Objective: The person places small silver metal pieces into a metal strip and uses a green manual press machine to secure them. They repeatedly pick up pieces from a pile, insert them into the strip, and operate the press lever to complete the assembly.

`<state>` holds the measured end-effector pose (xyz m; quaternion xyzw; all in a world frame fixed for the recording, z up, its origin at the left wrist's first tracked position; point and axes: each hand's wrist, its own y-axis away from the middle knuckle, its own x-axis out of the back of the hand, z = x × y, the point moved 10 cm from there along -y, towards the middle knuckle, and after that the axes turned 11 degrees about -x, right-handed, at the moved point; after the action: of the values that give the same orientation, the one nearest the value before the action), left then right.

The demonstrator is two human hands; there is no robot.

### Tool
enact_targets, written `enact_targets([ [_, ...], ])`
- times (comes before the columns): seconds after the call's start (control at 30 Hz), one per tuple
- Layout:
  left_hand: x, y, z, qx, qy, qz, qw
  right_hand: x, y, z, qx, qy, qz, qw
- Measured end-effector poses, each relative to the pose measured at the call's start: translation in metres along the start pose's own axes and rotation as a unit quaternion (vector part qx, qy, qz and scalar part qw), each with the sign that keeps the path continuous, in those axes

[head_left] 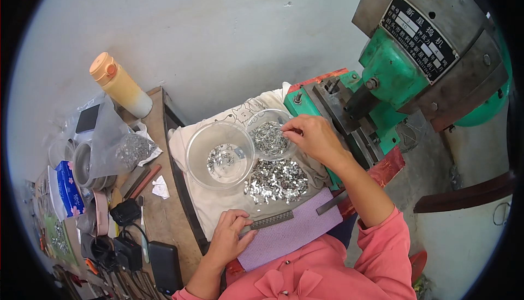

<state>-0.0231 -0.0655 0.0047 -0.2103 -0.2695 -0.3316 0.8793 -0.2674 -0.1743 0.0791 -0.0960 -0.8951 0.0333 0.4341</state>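
My left hand (pixel 228 240) grips the left end of a short dark metal strip (pixel 272 220) with a row of small holes or notches. The strip lies along the upper edge of a purple cloth (pixel 297 235). At the right side of a small clear tub (pixel 250 121) full of thin shiny metal pieces (pixel 271 139), my right hand (pixel 314 137) has thumb and fingertips pinched together. Whatever is between them is too small to make out. A heap of flat silvery pieces (pixel 277 182) lies on the pale cloth (pixel 204 213). Beside it, a larger clear tub (pixel 194 161) holds some small bright pieces.
A green press (pixel 396 68) with a metal bed (pixel 341 112) stands close to my right forearm. On the wooden table (pixel 173 221) at left are a yellow bottle (pixel 123 87), a plastic bag of metal bits (pixel 131 150), a blue tissue pack (pixel 69 187), a black power bank (pixel 165 267) and cables.
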Motion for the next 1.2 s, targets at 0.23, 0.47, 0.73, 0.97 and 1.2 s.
enact_targets([
  [0.23, 0.002, 0.0, 0.001, -0.005, -0.004, -0.001, 1.0, -0.033, -0.018, 0.002, -0.012, 0.051, -0.115, 0.992],
  [0.47, 0.002, 0.001, -0.002, -0.007, 0.001, 0.002, 1.0, -0.05, -0.013, -0.014, 0.052, 0.084, -0.174, 0.98],
  [0.73, 0.003, -0.001, -0.001, -0.016, 0.002, 0.007, 1.0, -0.069, -0.01, -0.022, 0.105, 0.155, -0.187, 0.964],
  [0.97, 0.012, 0.0, 0.0, -0.004, 0.034, 0.061, 0.998, -0.079, -0.009, -0.028, 0.139, 0.204, -0.167, 0.954],
  [1.2, 0.018, 0.0, 0.0, -0.024, 0.027, 0.095, 0.995, -0.083, -0.009, -0.041, 0.203, 0.171, -0.115, 0.957],
])
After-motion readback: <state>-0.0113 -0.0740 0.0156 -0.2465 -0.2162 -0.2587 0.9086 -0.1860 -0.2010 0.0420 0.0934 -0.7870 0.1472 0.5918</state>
